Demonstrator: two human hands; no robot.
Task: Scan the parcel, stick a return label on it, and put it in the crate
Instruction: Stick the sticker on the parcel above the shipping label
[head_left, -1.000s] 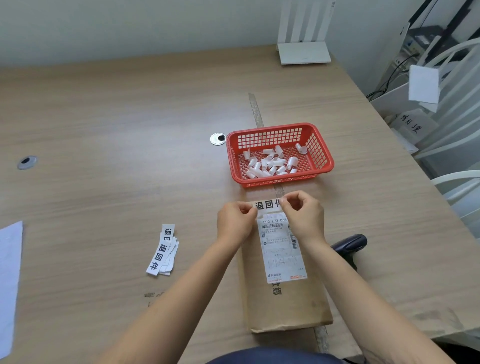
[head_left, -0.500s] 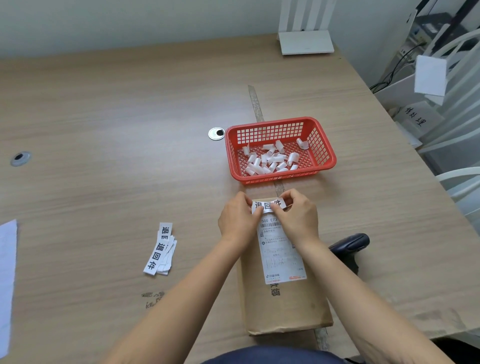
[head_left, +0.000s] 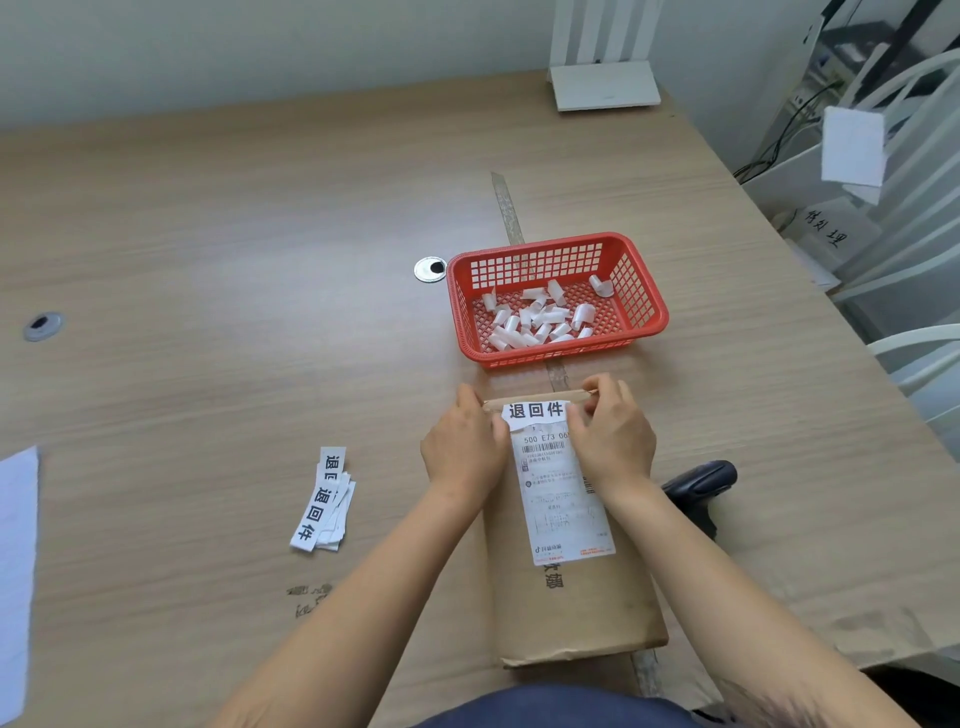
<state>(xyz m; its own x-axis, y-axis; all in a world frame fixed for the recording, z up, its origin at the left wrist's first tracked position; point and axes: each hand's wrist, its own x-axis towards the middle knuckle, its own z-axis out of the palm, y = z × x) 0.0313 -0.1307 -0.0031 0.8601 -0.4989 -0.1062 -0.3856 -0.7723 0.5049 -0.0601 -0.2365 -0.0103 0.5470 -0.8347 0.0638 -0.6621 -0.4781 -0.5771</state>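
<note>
A brown paper parcel (head_left: 574, 603) lies lengthwise on the table in front of me, with a white shipping label (head_left: 563, 504) on its top face. A white return label (head_left: 535, 410) with black characters lies across the parcel's far end, overlapping the top of the shipping label. My left hand (head_left: 462, 452) pinches the label's left end and my right hand (head_left: 613, 441) its right end, fingertips down on the parcel. Just beyond the parcel, a red mesh basket (head_left: 647, 291) holds several curled white paper strips.
A black handheld scanner (head_left: 701, 483) lies right of the parcel, partly behind my right forearm. A small stack of return labels (head_left: 324, 501) sits to the left. A white sheet (head_left: 15, 561) is at the left edge, a white router (head_left: 605, 85) at the back, white chairs to the right.
Both hands have lowered the return label from just above the parcel's far end onto it. The label now lies flat across the parcel. The camera has tilted slightly.
</note>
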